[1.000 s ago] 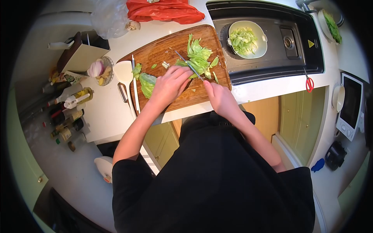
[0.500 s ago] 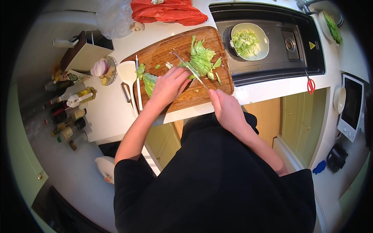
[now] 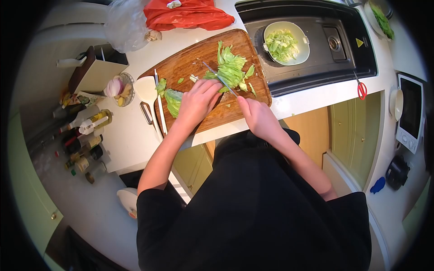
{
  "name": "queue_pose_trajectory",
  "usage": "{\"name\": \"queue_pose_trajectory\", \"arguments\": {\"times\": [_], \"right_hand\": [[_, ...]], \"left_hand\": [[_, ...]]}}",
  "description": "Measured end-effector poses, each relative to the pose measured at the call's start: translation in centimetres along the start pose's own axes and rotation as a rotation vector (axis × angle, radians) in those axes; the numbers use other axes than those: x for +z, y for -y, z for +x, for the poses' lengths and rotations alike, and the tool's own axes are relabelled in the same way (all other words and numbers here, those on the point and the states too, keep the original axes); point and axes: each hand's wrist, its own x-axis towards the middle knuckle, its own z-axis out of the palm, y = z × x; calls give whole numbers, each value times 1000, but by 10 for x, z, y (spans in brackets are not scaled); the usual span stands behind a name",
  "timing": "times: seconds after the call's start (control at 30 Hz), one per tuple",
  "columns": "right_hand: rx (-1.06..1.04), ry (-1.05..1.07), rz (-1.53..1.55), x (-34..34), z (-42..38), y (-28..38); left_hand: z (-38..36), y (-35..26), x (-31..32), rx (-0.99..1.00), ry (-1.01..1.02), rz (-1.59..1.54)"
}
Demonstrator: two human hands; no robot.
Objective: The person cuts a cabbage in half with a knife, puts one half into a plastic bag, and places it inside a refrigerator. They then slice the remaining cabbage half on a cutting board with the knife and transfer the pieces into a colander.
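Note:
My right hand is closed round the handle of a kitchen knife. Its thin blade slants up and left across the wooden cutting board, between my left fingers and a fanned pile of cut lettuce. Bent fingers of my left hand press on the uncut lettuce, whose leafy end shows left of the wrist; the part under the palm is hidden. Small green scraps lie around the board.
In the black sink sits a white bowl of chopped lettuce. Red-handled scissors lie by the sink's edge. A white spatula and a peeler flank the board. A knife block, several bottles and a red bag stand around.
The knife blade has shifted slightly relative to the pile and now sits close to my left fingers. Both hands keep their hold; the whole view has shifted a little.

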Motion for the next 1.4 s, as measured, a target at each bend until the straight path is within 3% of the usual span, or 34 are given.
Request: {"name": "queue_pose_trajectory", "arguments": {"times": [0.23,0.37,0.47,0.67,0.77,1.27,1.4], "right_hand": [[29,-53,112,26,10,-30],[20,-62,192,5,-5,4],[-37,-35,16,-9,-22,20],[36,-47,-109,-13,-36,33],[180,71,-120,-22,-40,46],[-13,14,-19,0,-5,9],[69,-11,-29,24,10,-15]], "left_hand": [[-7,4,-1,-7,-8,-8],[-9,8,-2,42,-31,-3],[-8,9,-1,27,-24,-17],[-7,6,-2,19,-19,-12],[-8,8,-1,14,0,25],[-6,7,2,16,13,-21],[-8,9,2,20,7,-36]]}}
